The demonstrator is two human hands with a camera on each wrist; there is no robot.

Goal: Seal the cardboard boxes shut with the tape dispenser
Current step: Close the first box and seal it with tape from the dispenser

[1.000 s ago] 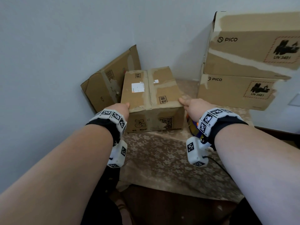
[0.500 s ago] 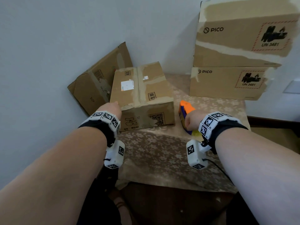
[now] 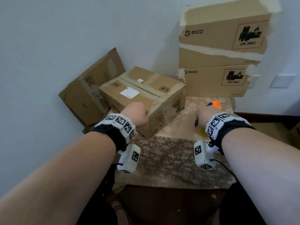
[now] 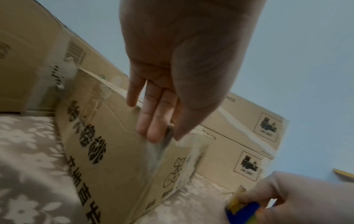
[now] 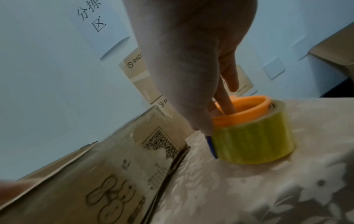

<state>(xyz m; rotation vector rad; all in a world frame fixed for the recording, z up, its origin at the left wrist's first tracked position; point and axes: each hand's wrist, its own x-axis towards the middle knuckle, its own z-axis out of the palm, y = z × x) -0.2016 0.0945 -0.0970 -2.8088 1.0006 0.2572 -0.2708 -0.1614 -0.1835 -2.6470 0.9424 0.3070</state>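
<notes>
Left hand (image 3: 138,114) pinches the near corner of the cardboard box (image 3: 146,91), now swung askew at the left. Right hand (image 3: 205,116) has left the box and grasps the tape dispenser (image 5: 252,136) just to its right, so taping can probably start.

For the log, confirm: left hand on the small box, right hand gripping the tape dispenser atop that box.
Not atop it: the right wrist view shows the right hand gripping the tape dispenser on the tablecloth beside the box. The left hand is on it.
</notes>
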